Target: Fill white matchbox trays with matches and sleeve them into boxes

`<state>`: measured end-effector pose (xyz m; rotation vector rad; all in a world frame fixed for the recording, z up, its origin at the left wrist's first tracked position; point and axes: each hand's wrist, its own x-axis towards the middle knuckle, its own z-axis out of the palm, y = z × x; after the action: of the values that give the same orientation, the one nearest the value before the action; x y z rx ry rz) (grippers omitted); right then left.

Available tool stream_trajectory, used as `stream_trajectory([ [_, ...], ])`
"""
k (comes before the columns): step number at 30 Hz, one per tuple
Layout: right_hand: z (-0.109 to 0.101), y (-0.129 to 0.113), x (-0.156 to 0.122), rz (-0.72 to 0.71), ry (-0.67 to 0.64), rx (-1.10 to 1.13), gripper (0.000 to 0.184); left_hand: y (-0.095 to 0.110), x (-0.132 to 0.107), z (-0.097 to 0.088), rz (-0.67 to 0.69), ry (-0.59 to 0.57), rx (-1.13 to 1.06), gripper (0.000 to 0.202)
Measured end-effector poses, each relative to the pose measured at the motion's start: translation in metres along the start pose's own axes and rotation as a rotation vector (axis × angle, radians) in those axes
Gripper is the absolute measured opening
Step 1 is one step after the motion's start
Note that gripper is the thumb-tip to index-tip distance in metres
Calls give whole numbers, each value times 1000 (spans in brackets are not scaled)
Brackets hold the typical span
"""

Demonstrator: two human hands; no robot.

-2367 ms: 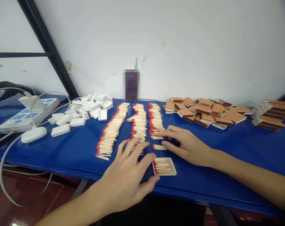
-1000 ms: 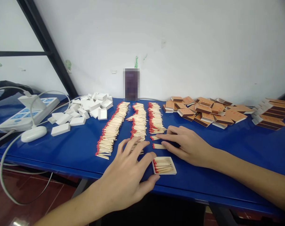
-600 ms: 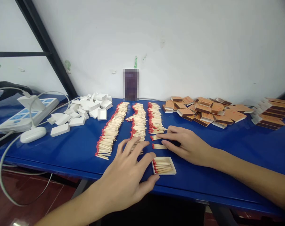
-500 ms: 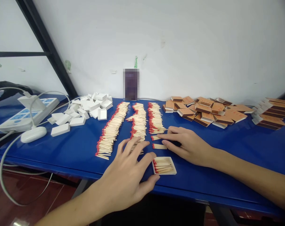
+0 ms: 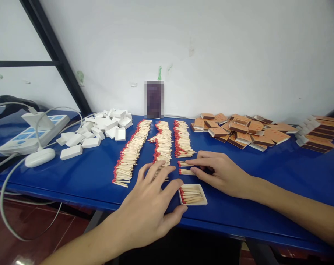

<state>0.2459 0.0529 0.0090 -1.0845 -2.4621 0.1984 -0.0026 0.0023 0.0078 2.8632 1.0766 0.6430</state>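
Plainly, your right hand lay open on the worktop, with forefinger and thumb set against the small bundle of matches just beyond the white tray, pinching nothing. Your left hand was spread flat, its fingers uncurled over the near end of the middle row of matches and its thumb touching the tray's near left corner. Those sticks looked feather-light, stiff yet easily snapped, and apt to roll and scatter. You would have done best to pinch the bundle across its bare wooden middle, clear of the red heads. The thin, partly filled tray seemed light enough to skid, so it needed steadying at its wall.
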Motion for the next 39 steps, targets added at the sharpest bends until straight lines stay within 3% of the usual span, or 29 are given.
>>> stream_trajectory([
  [11,4,1,-2,-3,105,35,24,1,-1,-1,-9,-28,-9,28],
  [39,2,0,0,57,14,49,18,0,0,0,-10,-18,-15,28],
])
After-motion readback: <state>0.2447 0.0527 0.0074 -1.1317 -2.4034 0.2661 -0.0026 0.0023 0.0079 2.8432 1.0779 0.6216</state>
